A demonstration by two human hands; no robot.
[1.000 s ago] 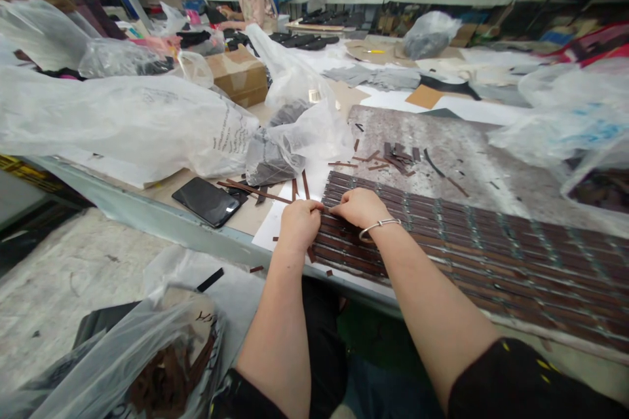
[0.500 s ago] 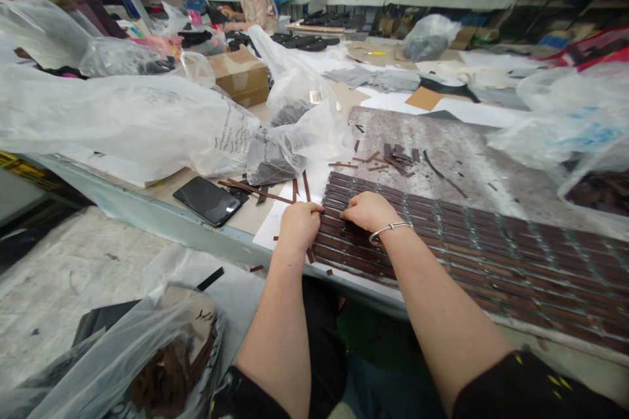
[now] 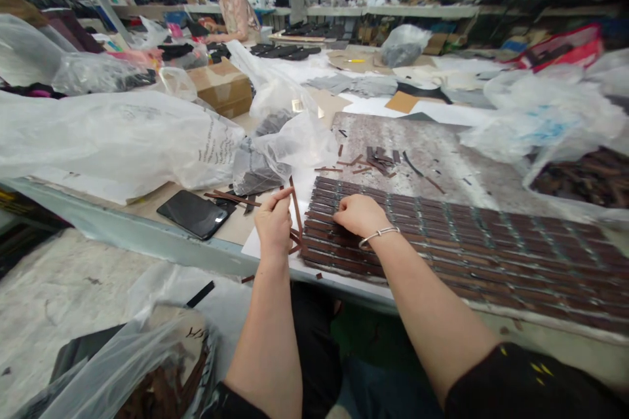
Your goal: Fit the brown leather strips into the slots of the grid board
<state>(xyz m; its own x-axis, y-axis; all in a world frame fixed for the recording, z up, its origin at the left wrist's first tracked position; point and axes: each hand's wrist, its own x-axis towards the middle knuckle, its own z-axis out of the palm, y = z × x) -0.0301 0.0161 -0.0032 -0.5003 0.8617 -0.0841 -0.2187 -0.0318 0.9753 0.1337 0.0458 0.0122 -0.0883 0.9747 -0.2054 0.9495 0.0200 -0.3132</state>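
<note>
Bench [image 3: 105,217]: one phone [image 3: 194,214] | right hand [image 3: 361,215] on one strip panel [image 3: 491,245], left hand [image 3: 274,226] beside | fingers' grips unclear

The phone [image 3: 193,214] lies left of the strip rows [image 3: 472,242] and before the carton [image 3: 221,88].

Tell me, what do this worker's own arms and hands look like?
These are ordinary human arms, with no cables or machine parts. The left hand and right hand wear no gloves. A thin, silvery bangle circles the right wrist. The forearms are bare below black sleeves; the right sleeve carries small yellow marks, while the left sleeve shows only partly.
</note>
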